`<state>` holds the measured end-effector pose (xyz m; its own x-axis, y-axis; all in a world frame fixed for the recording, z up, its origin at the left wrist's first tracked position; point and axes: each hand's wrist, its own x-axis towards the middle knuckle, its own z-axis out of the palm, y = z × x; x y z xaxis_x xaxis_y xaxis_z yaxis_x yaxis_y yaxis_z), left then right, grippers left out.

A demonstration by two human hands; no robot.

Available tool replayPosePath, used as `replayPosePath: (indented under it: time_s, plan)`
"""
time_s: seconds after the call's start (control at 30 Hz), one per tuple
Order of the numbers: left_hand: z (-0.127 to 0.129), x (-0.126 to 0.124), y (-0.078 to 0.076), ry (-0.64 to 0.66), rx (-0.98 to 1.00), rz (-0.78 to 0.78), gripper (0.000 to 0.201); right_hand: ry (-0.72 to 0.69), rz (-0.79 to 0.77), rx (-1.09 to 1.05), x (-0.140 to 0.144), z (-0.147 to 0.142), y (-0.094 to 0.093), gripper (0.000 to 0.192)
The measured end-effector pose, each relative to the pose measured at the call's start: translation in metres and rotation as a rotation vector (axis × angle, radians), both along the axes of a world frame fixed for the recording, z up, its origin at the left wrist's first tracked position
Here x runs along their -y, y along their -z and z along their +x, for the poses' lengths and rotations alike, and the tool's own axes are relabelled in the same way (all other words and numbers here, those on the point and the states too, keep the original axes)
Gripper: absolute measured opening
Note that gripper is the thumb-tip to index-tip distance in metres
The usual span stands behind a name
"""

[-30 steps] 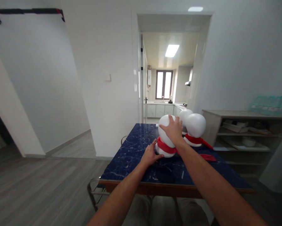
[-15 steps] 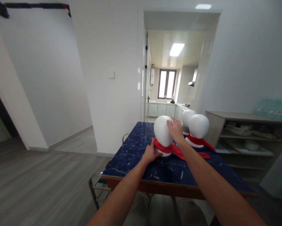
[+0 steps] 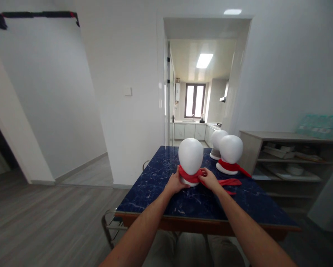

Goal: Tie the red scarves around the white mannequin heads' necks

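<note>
The left hand (image 3: 175,183) cups the base of the white foam head (image 3: 191,155), apparently steadying it upright. The right hand (image 3: 209,179) pinches its red scarf (image 3: 192,177); the tails trail rightward over the worktop (image 3: 160,185).

Foam head (image 3: 191,155): white, smooth and featureless, upright on its base near the middle of the dark blue marbled bench (nearest of three).
Red scarf (image 3: 195,176): wrapped round its neck, loose end trailing right across the bench.

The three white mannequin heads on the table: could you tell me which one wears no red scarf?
The rearmost mannequin head, half hidden behind the right one, shows a bare neck.
</note>
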<state>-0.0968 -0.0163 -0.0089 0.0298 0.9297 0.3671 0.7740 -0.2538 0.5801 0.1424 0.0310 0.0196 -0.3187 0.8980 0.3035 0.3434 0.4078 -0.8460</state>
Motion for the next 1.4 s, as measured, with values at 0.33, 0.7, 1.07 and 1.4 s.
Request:
replayPosePath:
  time_s: [0.33, 0.7, 1.07, 1.4]
  plan:
    - [-0.002, 0.001, 0.0, -0.009, 0.046, -0.028, 0.139, -0.011, 0.138, 0.019, 0.034, 0.039, 0.003, 0.019]
    - [0.001, 0.002, -0.001, 0.015, 0.062, -0.012, 0.136, 0.122, 0.108, 0.079, 0.146, 0.103, -0.006, 0.021]
    - [0.003, 0.031, -0.01, -0.195, -0.093, 0.081, 0.113, 0.239, -0.377, -0.194, 0.178, 0.229, -0.008, 0.051]
    - [-0.037, 0.094, 0.005, -0.189, -0.165, 0.301, 0.044, 0.643, -0.168, -0.39, 0.136, 0.333, -0.078, 0.057]
